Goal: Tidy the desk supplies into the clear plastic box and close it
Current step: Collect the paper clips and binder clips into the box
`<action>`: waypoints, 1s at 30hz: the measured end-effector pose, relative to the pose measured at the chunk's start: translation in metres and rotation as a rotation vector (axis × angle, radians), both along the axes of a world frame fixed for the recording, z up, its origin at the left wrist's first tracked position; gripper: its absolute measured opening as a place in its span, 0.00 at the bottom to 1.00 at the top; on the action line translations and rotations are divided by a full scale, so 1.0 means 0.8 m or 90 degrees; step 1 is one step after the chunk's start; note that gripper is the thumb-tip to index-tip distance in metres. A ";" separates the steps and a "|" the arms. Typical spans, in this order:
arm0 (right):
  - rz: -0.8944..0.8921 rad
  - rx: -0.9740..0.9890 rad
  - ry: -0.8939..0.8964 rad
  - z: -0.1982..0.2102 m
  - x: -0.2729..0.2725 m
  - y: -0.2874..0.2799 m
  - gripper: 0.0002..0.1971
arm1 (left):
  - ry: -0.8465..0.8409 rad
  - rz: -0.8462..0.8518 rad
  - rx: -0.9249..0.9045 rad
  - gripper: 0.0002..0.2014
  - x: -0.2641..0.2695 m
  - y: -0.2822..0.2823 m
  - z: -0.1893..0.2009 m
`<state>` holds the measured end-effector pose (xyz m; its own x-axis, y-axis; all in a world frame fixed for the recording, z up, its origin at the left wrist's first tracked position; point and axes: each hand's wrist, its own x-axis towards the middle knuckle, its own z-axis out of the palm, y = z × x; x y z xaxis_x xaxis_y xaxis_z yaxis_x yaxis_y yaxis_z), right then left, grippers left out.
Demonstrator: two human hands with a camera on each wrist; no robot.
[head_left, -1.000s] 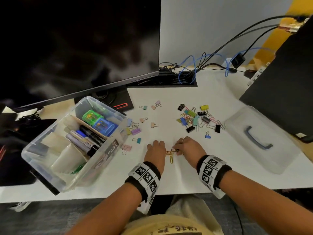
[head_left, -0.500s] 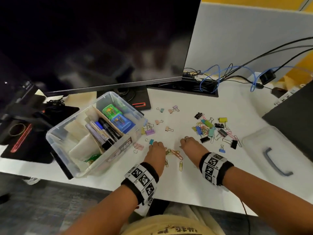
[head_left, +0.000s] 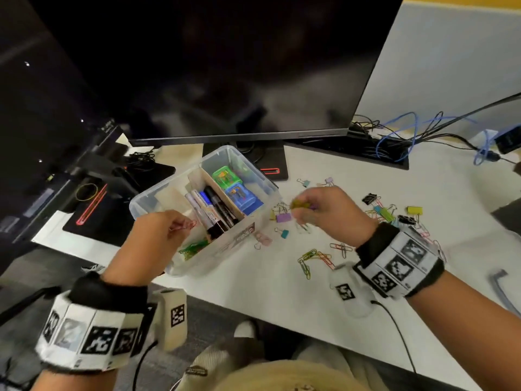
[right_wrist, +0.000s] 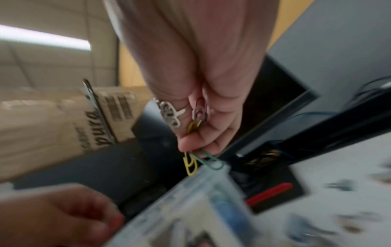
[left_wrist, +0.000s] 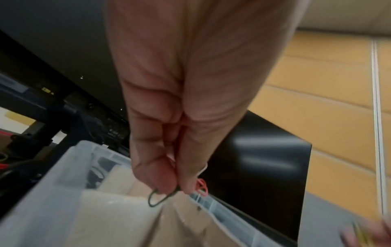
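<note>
The clear plastic box [head_left: 265, 190] stands open on the white desk, holding markers [head_left: 214, 210], small green and blue cases [head_left: 234, 184] and green paper clips [head_left: 194, 246]. My left hand [head_left: 158, 244] hovers over the box's near corner and pinches a few paper clips [left_wrist: 160, 197], red and dark ones. Just right of the box, my right hand [head_left: 324, 213] is raised and grips more paper clips [right_wrist: 201, 160], yellow and green. Loose paper clips [head_left: 318, 258] lie on the desk below my right wrist. The lid's handle [head_left: 501, 289] shows at the right edge.
Coloured binder clips [head_left: 394, 213] are scattered right of the box, some close to its wall [head_left: 282, 217]. A large monitor [head_left: 225, 80] stands behind the box on its stand [head_left: 270, 165]. Cables [head_left: 408, 136] run along the back right. The desk edge runs under my wrists.
Both hands have lifted off the desk with paper clips. The left moved left over the box; the right rose toward the box's right side. The head view swung left.
</note>
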<state>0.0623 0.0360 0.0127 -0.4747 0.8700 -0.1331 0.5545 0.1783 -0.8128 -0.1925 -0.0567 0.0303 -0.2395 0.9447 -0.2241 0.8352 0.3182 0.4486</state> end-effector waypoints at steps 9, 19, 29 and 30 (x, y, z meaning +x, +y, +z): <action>0.189 0.080 -0.043 0.014 -0.191 -0.038 0.09 | 0.022 0.011 -0.075 0.11 -0.011 0.005 -0.021; 0.339 0.066 -0.185 0.008 -0.196 -0.042 0.20 | -0.038 0.019 0.069 0.17 -0.020 -0.011 0.003; -0.147 -0.023 -0.351 -0.104 0.094 -0.056 0.22 | -0.107 -0.319 0.189 0.08 0.109 0.025 -0.055; -0.154 -0.056 -0.383 -0.120 0.112 -0.062 0.30 | -0.105 -0.358 0.136 0.09 0.131 0.033 -0.073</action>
<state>0.1515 -0.0138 -0.0831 -0.0877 0.9169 -0.3893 0.9330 -0.0614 -0.3546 -0.0873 -0.0300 -0.0284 0.3296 0.9441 -0.0077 0.7632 -0.2617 0.5908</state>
